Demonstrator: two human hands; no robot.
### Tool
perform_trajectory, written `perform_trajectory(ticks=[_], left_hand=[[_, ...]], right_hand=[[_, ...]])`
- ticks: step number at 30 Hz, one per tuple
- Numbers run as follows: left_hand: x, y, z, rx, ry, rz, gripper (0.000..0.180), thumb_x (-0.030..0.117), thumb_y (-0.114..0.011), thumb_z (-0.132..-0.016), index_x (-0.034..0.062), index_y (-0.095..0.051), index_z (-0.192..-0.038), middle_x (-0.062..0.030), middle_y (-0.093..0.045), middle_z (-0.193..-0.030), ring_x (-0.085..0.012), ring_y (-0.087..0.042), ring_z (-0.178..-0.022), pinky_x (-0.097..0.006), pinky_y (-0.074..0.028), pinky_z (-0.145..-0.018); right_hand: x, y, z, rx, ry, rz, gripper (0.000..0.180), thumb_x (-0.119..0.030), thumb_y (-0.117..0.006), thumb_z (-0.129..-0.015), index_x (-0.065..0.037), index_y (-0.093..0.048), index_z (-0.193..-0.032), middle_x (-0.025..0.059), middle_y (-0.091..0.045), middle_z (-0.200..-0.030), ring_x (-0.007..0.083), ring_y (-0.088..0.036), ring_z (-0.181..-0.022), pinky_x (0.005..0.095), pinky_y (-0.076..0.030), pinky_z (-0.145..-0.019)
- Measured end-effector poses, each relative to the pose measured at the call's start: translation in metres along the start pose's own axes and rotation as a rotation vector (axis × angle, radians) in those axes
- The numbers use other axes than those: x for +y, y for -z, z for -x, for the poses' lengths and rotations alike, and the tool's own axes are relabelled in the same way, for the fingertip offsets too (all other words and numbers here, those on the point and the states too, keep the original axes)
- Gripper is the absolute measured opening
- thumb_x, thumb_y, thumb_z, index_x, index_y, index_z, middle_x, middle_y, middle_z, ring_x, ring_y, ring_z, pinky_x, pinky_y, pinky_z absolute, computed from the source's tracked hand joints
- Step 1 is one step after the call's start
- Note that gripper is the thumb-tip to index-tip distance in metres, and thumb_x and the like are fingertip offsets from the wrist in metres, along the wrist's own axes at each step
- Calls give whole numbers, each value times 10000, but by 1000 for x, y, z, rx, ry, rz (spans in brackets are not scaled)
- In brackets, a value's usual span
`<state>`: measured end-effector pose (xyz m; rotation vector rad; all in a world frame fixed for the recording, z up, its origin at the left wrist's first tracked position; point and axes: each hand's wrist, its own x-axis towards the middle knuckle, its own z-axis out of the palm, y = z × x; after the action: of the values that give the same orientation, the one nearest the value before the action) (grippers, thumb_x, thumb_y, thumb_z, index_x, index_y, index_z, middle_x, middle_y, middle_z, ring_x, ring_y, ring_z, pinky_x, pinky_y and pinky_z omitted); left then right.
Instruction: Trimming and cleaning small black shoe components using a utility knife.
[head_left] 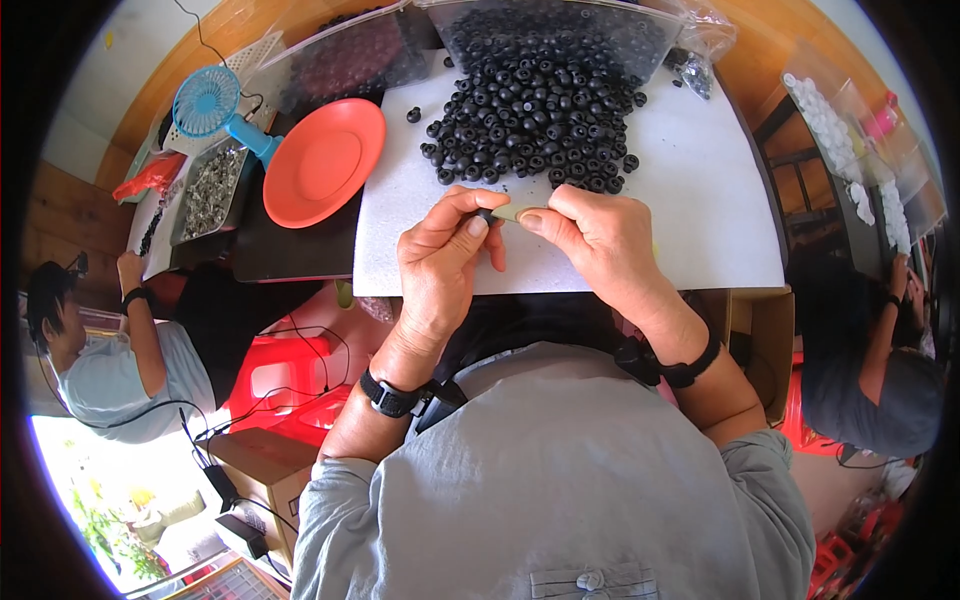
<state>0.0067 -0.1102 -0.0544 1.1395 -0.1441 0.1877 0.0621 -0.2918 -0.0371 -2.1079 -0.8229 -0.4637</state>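
Near the front edge of the white work surface (690, 190), my hands meet just below a heap of black, bead-like round parts (530, 110). Between thumb and fingers, my left hand (437, 262) pinches one small black round part (486, 216), mostly covered by the fingertips. My right hand (608, 238) grips a flat, greenish-grey blade-like tool (508, 212), its tip against or very close to that part; whether they touch I cannot tell. The tool's other end is hidden in my right fist. Behind the heap lies a tipped clear plastic bin (650, 45).
To the left are an orange-red bowl (325, 165), a blue fan (207, 102) and a tray of shiny small parts (212, 195). Co-workers sit at the left (140, 370) and right (870, 370). A clear bag (705, 50) lies back right; white pieces (825, 125) lie farther right.
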Motion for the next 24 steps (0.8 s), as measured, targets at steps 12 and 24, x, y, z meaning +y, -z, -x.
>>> perform_trajectory(ticks=[12, 24], left_hand=[[0, -4, -1, -11, -13, -28, 256, -24, -536, -974, -46, -646, -1203, -67, -546, -970, -151, -585, -782, -271, -521, -686], [3, -1, 0, -18, 19, 18, 261, -22, -538, -975, -51, -638, -1215, -82, -559, -974, -159, -606, -809, -281, -541, -674]], right_hand=[[-2, -1, 3, 77, -82, -64, 371, -320, -743, -862, -81, -537, -666, 87, -533, -534, 282, -529, -451, 382, -387, -436], [-4, -1, 2, 57, -80, -33, 363, -318, -731, -875, -82, -547, -669, 82, -539, -530, 272, -530, -443, 382, -386, -434]])
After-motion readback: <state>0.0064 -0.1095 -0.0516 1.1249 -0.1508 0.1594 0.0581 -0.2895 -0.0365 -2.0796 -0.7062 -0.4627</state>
